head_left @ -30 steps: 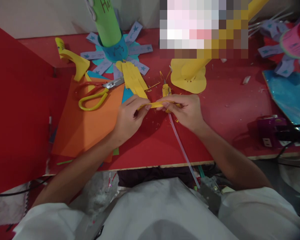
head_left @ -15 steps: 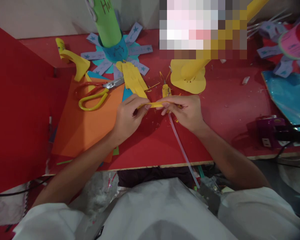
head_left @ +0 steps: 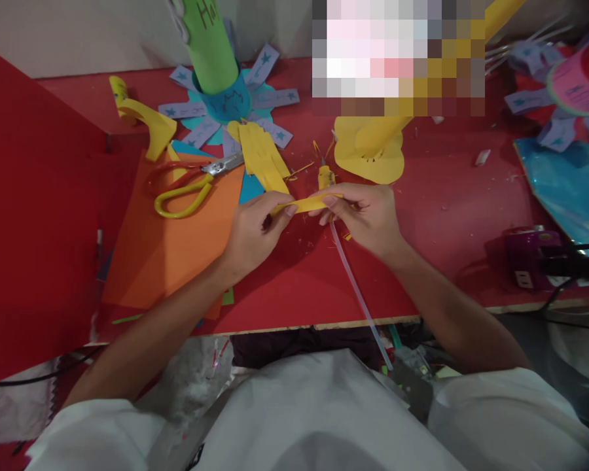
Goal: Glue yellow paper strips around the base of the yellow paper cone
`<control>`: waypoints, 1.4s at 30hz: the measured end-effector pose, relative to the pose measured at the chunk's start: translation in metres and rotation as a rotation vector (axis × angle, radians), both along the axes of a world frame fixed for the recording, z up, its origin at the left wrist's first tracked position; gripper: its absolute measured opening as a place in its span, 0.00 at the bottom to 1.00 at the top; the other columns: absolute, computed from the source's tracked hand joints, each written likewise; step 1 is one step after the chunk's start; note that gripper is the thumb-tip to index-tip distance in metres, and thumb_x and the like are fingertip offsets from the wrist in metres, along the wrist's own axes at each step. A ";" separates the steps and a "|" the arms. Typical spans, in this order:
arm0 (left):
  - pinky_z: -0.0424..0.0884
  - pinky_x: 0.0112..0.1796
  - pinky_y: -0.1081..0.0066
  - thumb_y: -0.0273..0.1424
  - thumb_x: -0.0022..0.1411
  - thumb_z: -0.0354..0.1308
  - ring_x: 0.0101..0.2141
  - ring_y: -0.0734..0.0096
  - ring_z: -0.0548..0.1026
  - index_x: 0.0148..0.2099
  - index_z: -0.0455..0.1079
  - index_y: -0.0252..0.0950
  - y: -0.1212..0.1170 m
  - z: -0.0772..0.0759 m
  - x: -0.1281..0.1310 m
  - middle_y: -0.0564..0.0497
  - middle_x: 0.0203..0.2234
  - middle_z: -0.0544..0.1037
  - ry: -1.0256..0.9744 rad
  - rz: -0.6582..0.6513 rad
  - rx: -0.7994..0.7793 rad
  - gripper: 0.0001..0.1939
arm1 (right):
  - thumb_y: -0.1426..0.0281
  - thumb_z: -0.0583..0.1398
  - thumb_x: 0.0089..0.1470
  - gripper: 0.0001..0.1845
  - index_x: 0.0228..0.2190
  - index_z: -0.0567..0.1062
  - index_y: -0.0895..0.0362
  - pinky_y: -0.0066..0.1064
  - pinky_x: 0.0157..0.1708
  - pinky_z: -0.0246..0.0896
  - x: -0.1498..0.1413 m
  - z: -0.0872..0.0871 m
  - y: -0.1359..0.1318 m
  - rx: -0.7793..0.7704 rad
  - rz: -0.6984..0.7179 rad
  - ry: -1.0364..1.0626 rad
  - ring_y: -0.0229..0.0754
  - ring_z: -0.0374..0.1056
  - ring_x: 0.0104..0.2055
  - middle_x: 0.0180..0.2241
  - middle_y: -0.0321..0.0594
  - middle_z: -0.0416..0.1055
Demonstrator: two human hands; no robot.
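Both hands pinch a narrow yellow paper strip (head_left: pixel 310 204) held over the red table. My left hand (head_left: pixel 260 226) grips its left end between thumb and fingers; my right hand (head_left: pixel 366 212) grips the other end. Just behind the right hand lies a yellow glue gun (head_left: pixel 326 175), partly hidden, and a clear glue stick (head_left: pixel 356 281) runs from under that hand past the table edge. A bundle of yellow paper strips (head_left: pixel 262 154) lies beyond my left hand. Scissors (head_left: pixel 191 186) with one red and one yellow handle rest left of it on orange paper (head_left: pixel 177 242).
A green paper tube (head_left: pixel 211 52) stands on a blue flower-shaped base. Behind my right hand is a yellow flower-shaped base (head_left: pixel 370 154) with a leaning yellow tube. To the right are a purple power box (head_left: pixel 530 258) with cables and blue plastic-wrapped sheets (head_left: pixel 564 190). A red panel (head_left: pixel 34 209) rises at left.
The yellow strip has turned so more of its flat face shows, and its right end now lies across my right fingers. Both hands stay almost in place.
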State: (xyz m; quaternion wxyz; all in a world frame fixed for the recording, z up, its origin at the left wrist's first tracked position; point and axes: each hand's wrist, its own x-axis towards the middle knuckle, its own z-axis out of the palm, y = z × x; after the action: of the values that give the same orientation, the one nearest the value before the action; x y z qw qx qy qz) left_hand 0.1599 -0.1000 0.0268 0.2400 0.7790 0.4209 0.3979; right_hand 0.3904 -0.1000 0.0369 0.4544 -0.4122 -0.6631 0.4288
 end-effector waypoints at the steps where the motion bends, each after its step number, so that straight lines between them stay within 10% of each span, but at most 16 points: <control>1: 0.68 0.32 0.72 0.43 0.81 0.54 0.28 0.74 0.75 0.43 0.76 0.38 -0.001 0.000 0.000 0.52 0.29 0.80 -0.015 -0.010 -0.025 0.17 | 0.48 0.64 0.67 0.22 0.38 0.87 0.52 0.31 0.28 0.74 0.000 0.000 0.000 0.006 -0.011 0.005 0.39 0.78 0.26 0.31 0.38 0.84; 10: 0.69 0.28 0.76 0.49 0.80 0.54 0.25 0.77 0.75 0.45 0.72 0.39 -0.002 -0.002 -0.001 0.54 0.28 0.81 -0.209 -0.006 -0.229 0.18 | 0.44 0.64 0.65 0.24 0.35 0.86 0.51 0.32 0.20 0.67 0.003 0.005 0.001 -0.038 -0.135 0.021 0.35 0.69 0.16 0.30 0.37 0.84; 42: 0.71 0.29 0.76 0.44 0.78 0.59 0.26 0.78 0.75 0.45 0.73 0.38 -0.002 -0.001 -0.001 0.54 0.29 0.78 -0.312 0.043 -0.136 0.15 | 0.46 0.66 0.65 0.21 0.34 0.84 0.49 0.34 0.22 0.68 0.002 0.004 0.003 -0.078 -0.168 0.052 0.36 0.69 0.18 0.30 0.38 0.84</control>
State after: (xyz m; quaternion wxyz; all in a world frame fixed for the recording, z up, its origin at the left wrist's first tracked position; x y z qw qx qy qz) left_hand 0.1593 -0.1023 0.0254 0.3463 0.6806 0.4210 0.4895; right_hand 0.3927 -0.0970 0.0410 0.4895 -0.4725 -0.5968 0.4253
